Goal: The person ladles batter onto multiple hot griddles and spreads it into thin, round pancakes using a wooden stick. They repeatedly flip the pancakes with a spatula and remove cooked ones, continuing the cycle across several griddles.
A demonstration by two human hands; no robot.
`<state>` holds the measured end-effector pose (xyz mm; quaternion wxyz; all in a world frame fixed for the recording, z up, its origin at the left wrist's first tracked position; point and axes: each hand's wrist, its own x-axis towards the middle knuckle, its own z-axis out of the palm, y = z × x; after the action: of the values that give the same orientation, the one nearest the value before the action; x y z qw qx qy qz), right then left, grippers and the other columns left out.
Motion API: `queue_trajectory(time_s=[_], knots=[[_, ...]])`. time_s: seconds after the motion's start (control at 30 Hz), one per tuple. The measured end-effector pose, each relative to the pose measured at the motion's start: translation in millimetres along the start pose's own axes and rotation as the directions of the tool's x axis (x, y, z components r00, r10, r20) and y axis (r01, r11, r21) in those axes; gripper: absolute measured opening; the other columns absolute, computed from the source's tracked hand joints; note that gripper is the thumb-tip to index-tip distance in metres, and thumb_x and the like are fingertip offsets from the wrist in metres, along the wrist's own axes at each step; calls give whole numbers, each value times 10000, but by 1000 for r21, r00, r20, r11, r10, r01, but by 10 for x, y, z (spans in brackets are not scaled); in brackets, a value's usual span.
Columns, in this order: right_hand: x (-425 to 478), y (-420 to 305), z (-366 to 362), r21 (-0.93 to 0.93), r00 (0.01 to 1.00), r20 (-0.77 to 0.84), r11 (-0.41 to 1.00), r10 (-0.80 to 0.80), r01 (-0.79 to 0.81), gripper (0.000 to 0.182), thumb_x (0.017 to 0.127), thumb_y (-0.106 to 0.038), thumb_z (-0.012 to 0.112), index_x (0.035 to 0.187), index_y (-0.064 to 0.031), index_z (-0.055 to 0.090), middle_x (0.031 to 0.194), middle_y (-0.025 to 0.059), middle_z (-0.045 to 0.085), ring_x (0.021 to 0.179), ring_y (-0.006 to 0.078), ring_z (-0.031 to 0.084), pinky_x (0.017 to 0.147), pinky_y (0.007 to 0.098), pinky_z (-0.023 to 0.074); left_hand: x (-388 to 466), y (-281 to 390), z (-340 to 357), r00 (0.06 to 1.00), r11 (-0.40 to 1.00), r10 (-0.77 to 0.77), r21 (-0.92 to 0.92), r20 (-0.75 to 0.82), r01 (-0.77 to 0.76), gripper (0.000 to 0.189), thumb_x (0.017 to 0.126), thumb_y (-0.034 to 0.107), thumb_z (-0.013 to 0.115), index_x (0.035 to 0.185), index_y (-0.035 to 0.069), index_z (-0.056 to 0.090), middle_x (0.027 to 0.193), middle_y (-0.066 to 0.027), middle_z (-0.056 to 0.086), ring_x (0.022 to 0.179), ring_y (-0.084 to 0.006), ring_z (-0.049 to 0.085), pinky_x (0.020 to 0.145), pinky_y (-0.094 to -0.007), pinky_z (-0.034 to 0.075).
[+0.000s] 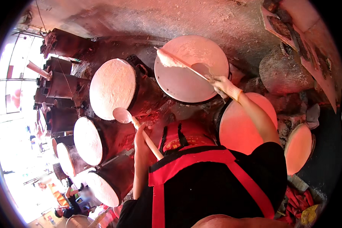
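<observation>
My right hand [225, 85], in a pale glove with a yellow cuff, grips one end of a thin stick [198, 74]. The stick slants across a large round griddle [185, 92]. Pale dough or batter [169, 59] is gathered along its far part; whether it hangs from the stick or rests on the plate, I cannot tell. A thin pale layer coats the griddle's far side, while bare grey surface shows on the near side. My left hand [141, 136] is closed around the wooden handle of a ladle [122, 115]. The ladle's bowl overlaps the edge of the left griddle [112, 88], which is covered in pale batter.
More batter-covered griddles [88, 141] stand on dark drum stoves at left. Another round griddle [245, 122] lies under my right forearm, and a smaller one [299, 148] is farther right. A rough wall [159, 20] rises behind. People [69, 203] and a fan [81, 221] are at lower left.
</observation>
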<state>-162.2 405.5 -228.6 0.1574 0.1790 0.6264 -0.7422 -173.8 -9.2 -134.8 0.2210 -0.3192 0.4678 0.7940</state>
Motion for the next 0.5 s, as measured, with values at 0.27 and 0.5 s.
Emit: queue_trajectory(time_s=[0.27, 0.5], knots=[[33, -209, -112, -34, 984, -171, 997, 59, -65, 374, 913, -373, 593, 1185, -118, 601, 523, -66, 391, 354, 41, 304, 317, 229, 211, -258, -158, -268, 992, 993, -2, 120, -130, 17, 269, 870, 160, 599, 1103, 34, 558, 1038, -66, 603, 1003, -188, 589, 851, -315, 495], [-882, 320, 348, -22, 998, -29, 998, 52, -52, 402, 944, -303, 556, 1305, -126, 535, 536, -60, 371, 377, 45, 294, 334, 237, 227, -183, 4, -203, 998, 977, -51, 203, -36, 58, 371, 868, 155, 603, 1217, 54, 523, 1224, -19, 553, 1200, -152, 477, 1020, -298, 368]])
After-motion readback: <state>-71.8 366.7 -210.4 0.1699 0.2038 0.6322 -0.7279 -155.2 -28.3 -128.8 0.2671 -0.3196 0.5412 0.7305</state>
